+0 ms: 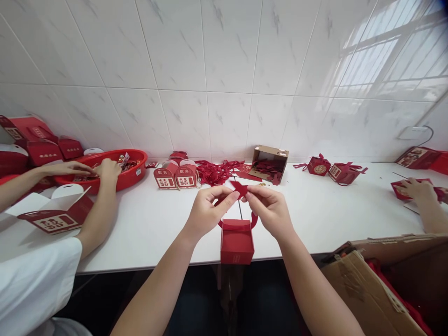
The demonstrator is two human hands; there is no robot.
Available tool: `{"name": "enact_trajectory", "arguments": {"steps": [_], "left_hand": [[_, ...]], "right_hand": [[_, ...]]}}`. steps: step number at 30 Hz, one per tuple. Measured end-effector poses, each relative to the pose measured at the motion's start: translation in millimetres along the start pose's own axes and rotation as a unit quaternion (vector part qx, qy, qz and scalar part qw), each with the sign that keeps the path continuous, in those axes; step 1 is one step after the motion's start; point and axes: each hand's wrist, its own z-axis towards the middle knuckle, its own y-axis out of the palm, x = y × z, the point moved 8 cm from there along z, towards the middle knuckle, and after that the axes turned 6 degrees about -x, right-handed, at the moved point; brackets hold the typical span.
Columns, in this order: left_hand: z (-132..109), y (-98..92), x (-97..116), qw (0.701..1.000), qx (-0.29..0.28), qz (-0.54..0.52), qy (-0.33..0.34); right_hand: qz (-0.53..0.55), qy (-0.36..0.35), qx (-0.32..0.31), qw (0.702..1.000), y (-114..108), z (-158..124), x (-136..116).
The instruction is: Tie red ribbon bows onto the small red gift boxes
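A small red gift box [237,247] sits at the table's front edge, directly below my hands. Red ribbon [240,188] comes up from both sides of the box, and its upper part lies crossed between my fingertips. My left hand [210,209] pinches the ribbon from the left with thumb and forefinger. From the other side my right hand [271,209] pinches it the same way. Fingers partly hide where the ribbon overlaps.
Behind lie a heap of red ribbons [215,172], an open carton [270,164] and finished boxes [317,166]. At left, a co-worker's hands reach into a red basin [135,175]. Another person's hand [418,190] works at right, above a large cardboard box [364,284].
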Motion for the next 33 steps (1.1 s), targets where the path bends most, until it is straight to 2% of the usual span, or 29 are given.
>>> {"name": "enact_trajectory", "arguments": {"steps": [3, 8, 12, 15, 18, 21, 24, 27, 31, 33], "left_hand": [[-1, 1.8, 2, 0.999, -0.006, 0.046, 0.002], [-3, 7.4, -4, 0.996, -0.065, 0.055, -0.026], [-4, 11.3, -17, 0.989, -0.124, 0.024, -0.072], [-4, 12.3, -29, 0.982, -0.138, -0.071, -0.109], [-4, 12.3, -36, 0.969, -0.124, -0.172, -0.126], [-4, 14.9, -34, 0.961, -0.132, -0.21, -0.123], [-4, 15.6, -29, 0.967, -0.145, -0.179, -0.109], [-5, 14.9, -26, 0.972, -0.154, -0.144, -0.103], [-9, 16.3, -23, 0.977, -0.174, -0.081, -0.096], [-12, 15.0, -18, 0.984, -0.165, 0.008, -0.062]], "right_hand": [[-0.018, -0.031, -0.051, 0.998, 11, -3, -2], [-0.012, 0.008, -0.042, 0.999, 7, -4, 11], [-0.057, -0.039, -0.117, 0.991, 6, -4, 8], [-0.167, -0.129, -0.175, 0.962, 5, -8, -3], [-0.282, -0.214, -0.174, 0.919, 2, -12, -12], [-0.364, -0.258, -0.164, 0.879, 4, -15, -13], [-0.405, -0.268, -0.153, 0.861, 5, -16, -11], [-0.418, -0.258, -0.148, 0.859, 5, -16, -8], [-0.411, -0.239, -0.149, 0.867, 4, -14, -3], [-0.389, -0.235, -0.135, 0.88, 3, -14, -3]]}}
